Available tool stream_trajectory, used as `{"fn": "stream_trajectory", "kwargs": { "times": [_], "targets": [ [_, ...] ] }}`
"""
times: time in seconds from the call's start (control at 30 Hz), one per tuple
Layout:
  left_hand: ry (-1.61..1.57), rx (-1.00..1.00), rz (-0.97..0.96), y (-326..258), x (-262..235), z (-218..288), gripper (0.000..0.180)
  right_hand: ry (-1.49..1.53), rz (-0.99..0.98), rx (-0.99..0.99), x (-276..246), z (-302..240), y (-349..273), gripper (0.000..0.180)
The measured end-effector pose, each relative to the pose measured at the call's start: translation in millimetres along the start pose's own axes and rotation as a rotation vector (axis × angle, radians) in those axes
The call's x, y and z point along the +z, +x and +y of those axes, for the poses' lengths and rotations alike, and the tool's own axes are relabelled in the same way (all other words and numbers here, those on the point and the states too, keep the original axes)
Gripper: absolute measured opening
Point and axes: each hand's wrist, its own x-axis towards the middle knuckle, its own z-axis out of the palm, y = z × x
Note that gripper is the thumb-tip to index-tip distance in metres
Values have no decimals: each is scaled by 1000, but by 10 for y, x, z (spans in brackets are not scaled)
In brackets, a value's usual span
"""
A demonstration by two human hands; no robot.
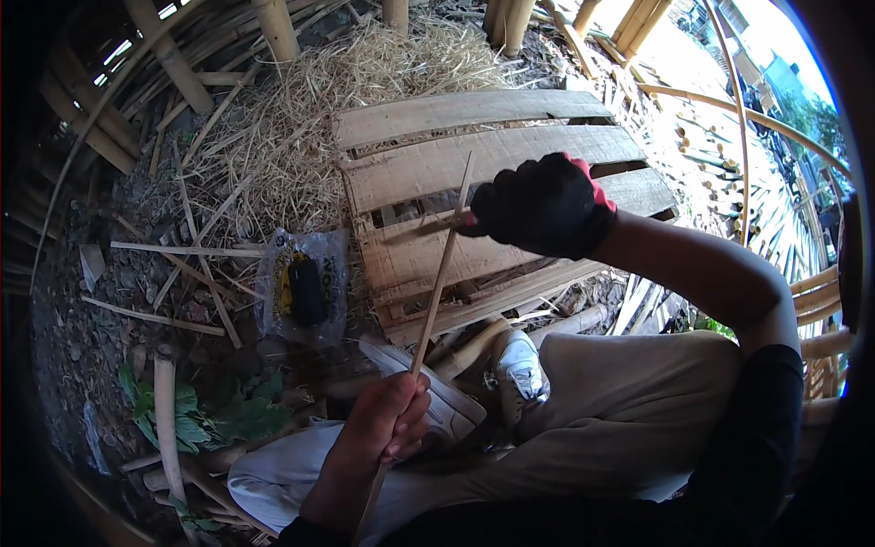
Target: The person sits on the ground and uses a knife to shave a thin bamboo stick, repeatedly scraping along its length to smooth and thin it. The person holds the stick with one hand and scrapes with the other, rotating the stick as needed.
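Note:
My bare left hand (392,415) is closed around a long thin bamboo strip (440,283). The strip slants up and away from my lap, and its upper end stands over the wooden slats. My right hand (542,205), in a black and red work glove, is closed on the handle of a knife (421,230). The blade points left and looks smeared by motion. It crosses the strip a little below its upper end; whether the two touch I cannot tell. The handle is mostly hidden by the glove.
A low slatted wooden pallet (415,169) lies ahead of my feet. Bamboo shavings (365,73) heap behind it. To its left is a clear plastic bag (333,264) with a black and yellow item. Bamboo posts (276,32) stand behind; cut bamboo pieces (715,164) lie right.

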Motion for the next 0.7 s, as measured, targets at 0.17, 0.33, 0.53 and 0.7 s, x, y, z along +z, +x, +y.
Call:
{"fn": "stream_trajectory", "kwargs": {
  "times": [0.17,0.33,0.53,0.7],
  "targets": [
    [-16,10,3,6,-5,-1,36,80,-197,39,-48,-43,2,27],
    [-26,-11,5,73,-16,-11,36,-13,-256,257,164,438,20,33],
    [49,96,-51,-133,41,50,38,-108,-207,377,-52,406,13,34],
    [26,170,-4,-103,15,154,36,119,-271,642,-41,470,36,25]
  ]
}}
